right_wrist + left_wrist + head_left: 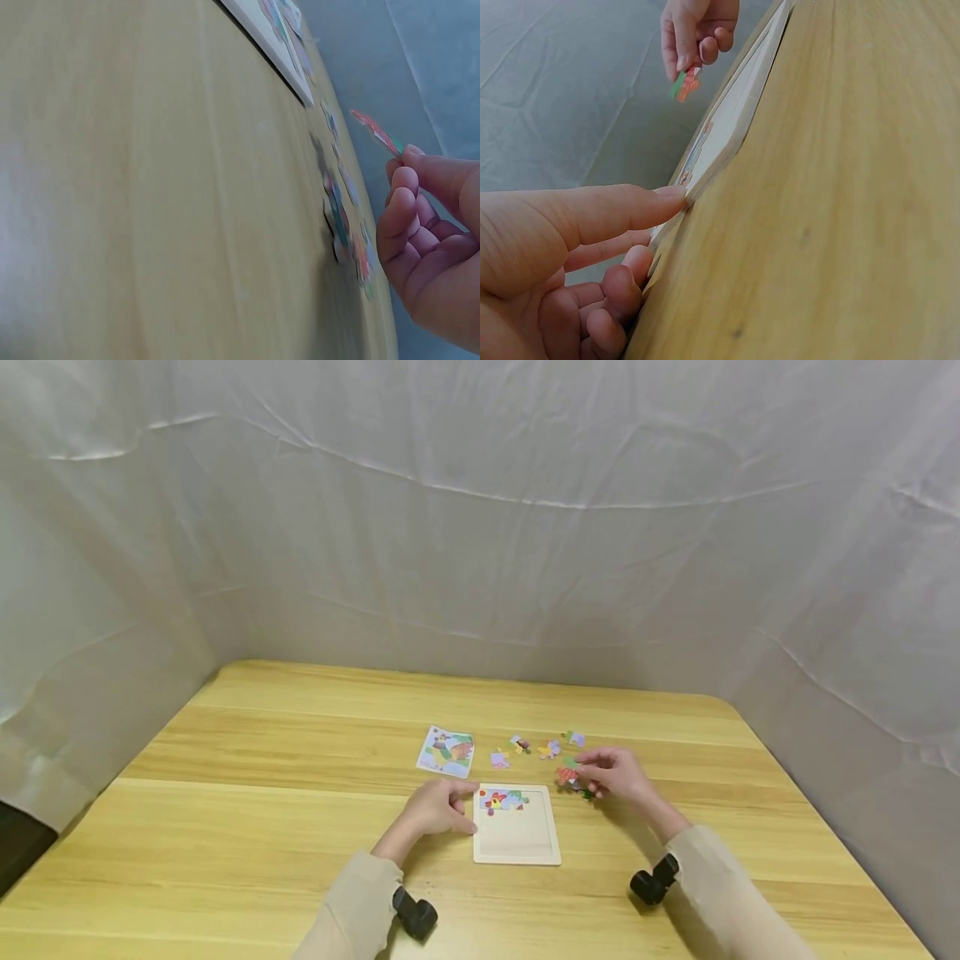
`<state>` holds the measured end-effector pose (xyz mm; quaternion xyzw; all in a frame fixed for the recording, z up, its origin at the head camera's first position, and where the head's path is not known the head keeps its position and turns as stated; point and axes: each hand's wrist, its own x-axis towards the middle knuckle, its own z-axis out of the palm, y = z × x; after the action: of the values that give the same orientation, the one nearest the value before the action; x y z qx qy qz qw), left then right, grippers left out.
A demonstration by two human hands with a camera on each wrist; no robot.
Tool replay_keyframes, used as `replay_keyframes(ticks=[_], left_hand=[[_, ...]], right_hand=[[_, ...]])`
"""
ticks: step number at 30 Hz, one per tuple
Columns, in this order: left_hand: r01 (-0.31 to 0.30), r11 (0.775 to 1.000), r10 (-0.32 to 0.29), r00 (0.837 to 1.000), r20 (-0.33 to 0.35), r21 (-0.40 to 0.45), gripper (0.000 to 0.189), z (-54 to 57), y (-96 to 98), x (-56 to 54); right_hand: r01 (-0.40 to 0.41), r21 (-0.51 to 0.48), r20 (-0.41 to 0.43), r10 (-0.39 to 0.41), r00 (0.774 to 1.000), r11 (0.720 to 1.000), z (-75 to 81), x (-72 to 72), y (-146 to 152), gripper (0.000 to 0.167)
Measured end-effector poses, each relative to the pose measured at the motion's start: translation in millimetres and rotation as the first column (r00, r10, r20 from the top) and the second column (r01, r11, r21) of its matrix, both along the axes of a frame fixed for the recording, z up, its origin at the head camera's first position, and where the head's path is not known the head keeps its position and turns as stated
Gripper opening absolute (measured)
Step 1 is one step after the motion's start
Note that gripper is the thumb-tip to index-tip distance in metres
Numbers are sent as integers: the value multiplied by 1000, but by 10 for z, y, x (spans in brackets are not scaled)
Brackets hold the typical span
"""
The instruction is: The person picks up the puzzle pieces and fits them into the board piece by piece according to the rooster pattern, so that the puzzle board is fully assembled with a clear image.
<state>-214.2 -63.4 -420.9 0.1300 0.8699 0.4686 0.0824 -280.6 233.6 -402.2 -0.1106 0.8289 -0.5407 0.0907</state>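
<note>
A square wooden puzzle tray [517, 857] lies on the table, with several joined puzzle pieces [503, 799] along its upper left part. My left hand [435, 807] rests at the tray's left side; one straight digit touches its edge in the left wrist view, while other fingers are bent. My right hand [617, 772] pinches a red and green puzzle piece [377, 133] between thumb and fingertip, raised above the table. Beneath and beside that hand lie loose puzzle pieces [336, 217], partly hidden by it in the head view.
Beyond the tray, a small printed picture card [446, 752] lies at the left. More loose pieces are scattered to its right, including a pale purple one [499, 760] and a yellow and purple one [550, 749]. Grey cloth [480, 568] hangs behind the wooden table [247, 827].
</note>
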Motion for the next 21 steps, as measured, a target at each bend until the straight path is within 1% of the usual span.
replay_keyframes(ticks=[3,8,14,21], left_hand=[[-1,1000,1,1000,-4,-3,58,-2,-1,2],[-2,1000,2,1000,-7,-10,58,0,-1,-4],[-1,1000,1,1000,-7,-10,58,7,3,-12],[-4,1000,4,1000,-9,-12,58,9,-1,-16]], right_hand=[[-16,-6,16,17,1000,1000,-10,13,-60,27],[-58,14,31,57,998,998,-54,26,-163,24],[-124,22,21,123,992,992,-81,46,-275,21],[-178,78,29,177,984,981,-110,40,-352,18]])
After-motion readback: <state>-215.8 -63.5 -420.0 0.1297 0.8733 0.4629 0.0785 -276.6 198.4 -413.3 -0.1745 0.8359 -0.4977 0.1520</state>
